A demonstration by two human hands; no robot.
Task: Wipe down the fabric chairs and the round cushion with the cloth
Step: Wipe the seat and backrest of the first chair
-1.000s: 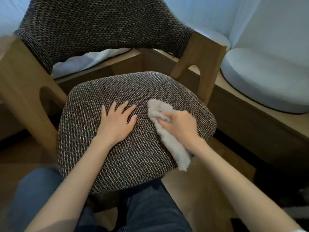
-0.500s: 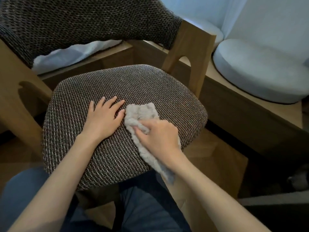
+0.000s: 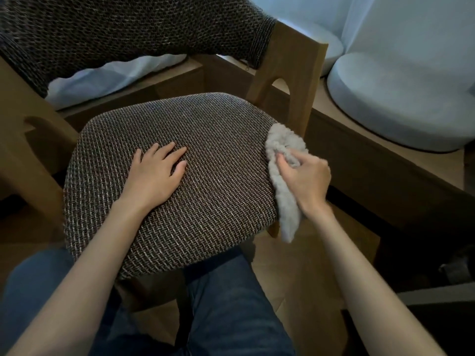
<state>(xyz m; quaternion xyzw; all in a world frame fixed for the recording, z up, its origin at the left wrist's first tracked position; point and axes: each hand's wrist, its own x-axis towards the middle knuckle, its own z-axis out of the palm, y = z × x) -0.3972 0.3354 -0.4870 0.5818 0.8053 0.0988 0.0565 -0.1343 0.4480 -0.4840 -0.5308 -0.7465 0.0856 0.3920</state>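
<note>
Left hand (image 3: 154, 174) flat, right fingers (image 3: 287, 167) curled

I see a wooden bench (image 3: 372, 176) along the far side and right. Pale curtain (image 3: 411, 21) hangs over its back edge, hem bunched at far left. Wood floor (image 3: 321, 265) below, blue jeans (image 3: 231, 304) at bottom.

A brown-and-cream woven fabric chair (image 3: 205, 163) on a light wooden frame stands upright at centre, its padded seat facing up and its matching curved backrest at 12 o'clock. A pale grey fluffy cloth (image 3: 284, 196), bunched into a long wad, lies over the seat's 3 o'clock edge, gripped by the right hand (image 3: 305, 181), its loose tail hanging below the seat. A pale blue-grey round cushion (image 3: 398, 104) lies flat at 2 o'clock, apart from the chair.
</note>
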